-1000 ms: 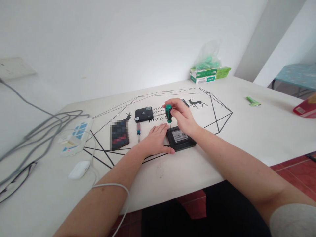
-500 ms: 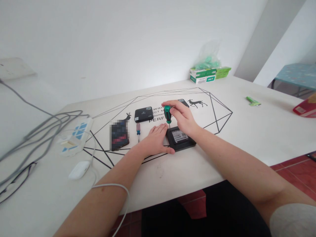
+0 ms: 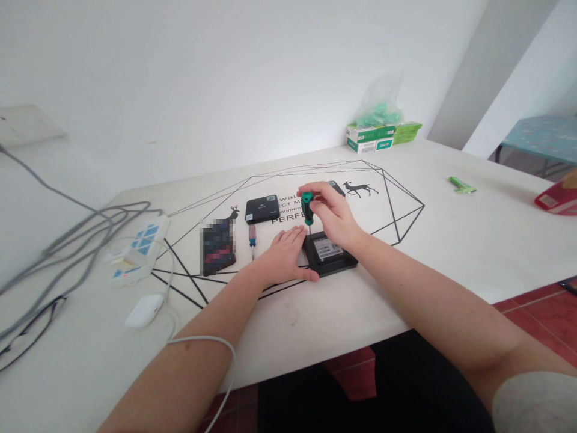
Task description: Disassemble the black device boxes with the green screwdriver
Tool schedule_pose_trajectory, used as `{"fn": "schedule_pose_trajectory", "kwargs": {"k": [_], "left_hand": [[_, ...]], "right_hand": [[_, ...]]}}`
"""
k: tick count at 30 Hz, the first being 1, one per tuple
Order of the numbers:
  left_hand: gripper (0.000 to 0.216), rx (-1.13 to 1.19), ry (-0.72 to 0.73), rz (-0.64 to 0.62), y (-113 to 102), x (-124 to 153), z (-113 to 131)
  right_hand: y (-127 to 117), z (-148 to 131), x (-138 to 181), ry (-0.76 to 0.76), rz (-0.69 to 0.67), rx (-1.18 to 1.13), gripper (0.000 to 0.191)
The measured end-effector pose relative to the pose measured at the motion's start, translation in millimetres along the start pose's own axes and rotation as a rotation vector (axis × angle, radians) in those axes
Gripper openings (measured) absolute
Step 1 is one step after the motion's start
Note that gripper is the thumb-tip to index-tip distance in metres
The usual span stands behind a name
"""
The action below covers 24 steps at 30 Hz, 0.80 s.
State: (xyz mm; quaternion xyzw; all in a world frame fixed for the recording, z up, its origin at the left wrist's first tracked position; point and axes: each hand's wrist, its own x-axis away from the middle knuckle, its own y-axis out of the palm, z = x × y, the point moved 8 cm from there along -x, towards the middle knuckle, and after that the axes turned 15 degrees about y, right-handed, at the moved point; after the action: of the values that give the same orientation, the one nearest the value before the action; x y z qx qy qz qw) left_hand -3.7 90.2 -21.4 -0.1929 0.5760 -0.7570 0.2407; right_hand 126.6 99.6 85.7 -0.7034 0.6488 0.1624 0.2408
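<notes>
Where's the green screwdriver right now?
Centre of the head view: the green screwdriver, upright in the right hand, shaft down at the far left corner of the black device, beside the left hand.

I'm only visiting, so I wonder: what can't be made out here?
In the head view:
Far black box: mostly hidden by the right hand.
Red package: cut off by the right edge.
Dark flat item: masked by pixelation.
White label: print too small.
Green screwdriver: tip too small to tell what it touches.
</notes>
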Motion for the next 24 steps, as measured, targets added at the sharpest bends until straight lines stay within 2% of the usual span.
{"fn": "schedule_pose_trajectory", "kwargs": {"k": [3,7,24], "left_hand": [[0.131,0.003,0.003,0.0,0.1,-0.2,-0.1],[0.129,0.02,0.024,0.031,-1.4,-0.4,0.2],[0.13,0.012,0.02,0.03,-0.1,-0.1,-0.8]], "right_hand": [[-1.2,-4.4,0.0,-0.038,0.031,0.057,0.019],[-0.3,-9.4,1.4,-0.101,0.045,0.14,0.025],[-8.2,-2.5,-2.8,-0.042,0.125,0.049,0.029]]}}
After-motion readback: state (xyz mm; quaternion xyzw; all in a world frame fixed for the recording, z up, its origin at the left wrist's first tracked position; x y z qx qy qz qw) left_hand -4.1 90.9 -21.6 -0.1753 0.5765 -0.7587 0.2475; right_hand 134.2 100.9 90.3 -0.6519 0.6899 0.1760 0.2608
